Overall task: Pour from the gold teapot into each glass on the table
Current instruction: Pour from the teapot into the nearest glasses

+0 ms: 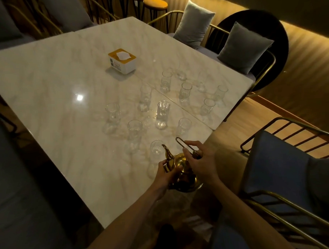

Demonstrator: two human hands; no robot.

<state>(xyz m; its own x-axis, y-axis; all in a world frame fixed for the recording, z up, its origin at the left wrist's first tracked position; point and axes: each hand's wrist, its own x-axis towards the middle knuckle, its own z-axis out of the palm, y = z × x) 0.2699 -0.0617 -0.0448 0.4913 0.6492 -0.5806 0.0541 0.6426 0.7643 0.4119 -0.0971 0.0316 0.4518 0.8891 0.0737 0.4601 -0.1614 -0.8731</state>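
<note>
The shiny gold metal teapot (pixel 182 172) is held up near the edge of the white marble tabletop (pixel 46 82). The left hand (pixel 166 173) cups its round side, fingers wrapped on it. The right hand (pixel 197 160) pinches the thin wire handle (pixel 183 143) above it. The curved spout (pixel 166 149) points away from the person, right beside the nearest clear glass (pixel 156 149). That glass is the closest one to tip into. Other clear glasses (pixel 162 115) stand farther past the teapot, and beyond them sits a white and yellow tissue box (pixel 122 60).
</note>
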